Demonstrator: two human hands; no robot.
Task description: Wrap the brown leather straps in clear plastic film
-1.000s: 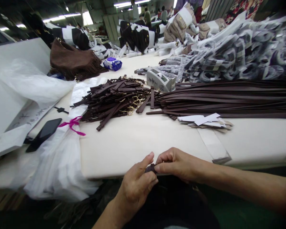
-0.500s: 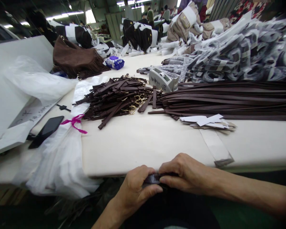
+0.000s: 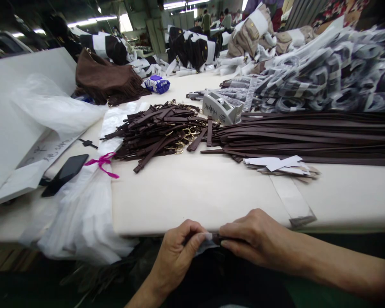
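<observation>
At the table's front edge my left hand (image 3: 179,252) pinches a clear plastic sleeve (image 3: 208,244) between thumb and fingers. Just to its right, my right hand (image 3: 256,239) is closed on a dark strap end (image 3: 217,238) that meets the plastic. Most of the strap is hidden by my fingers and the dark background. Farther back lie a heap of short brown straps with gold hooks (image 3: 160,132) and a bundle of long brown straps (image 3: 308,137).
White paper strips (image 3: 282,163) lie right of centre, a grey tape dispenser (image 3: 221,109) behind them. Plastic bags with a pink tie (image 3: 83,214) hang over the left edge near a black phone (image 3: 66,173). Wrapped straps (image 3: 308,77), a brown bag (image 3: 107,79) and blue pack (image 3: 156,84) are behind.
My left thumb has closed down onto the plastic, and more of the plastic shows between my hands. My right hand has shifted slightly right. The camera view has moved a little.
</observation>
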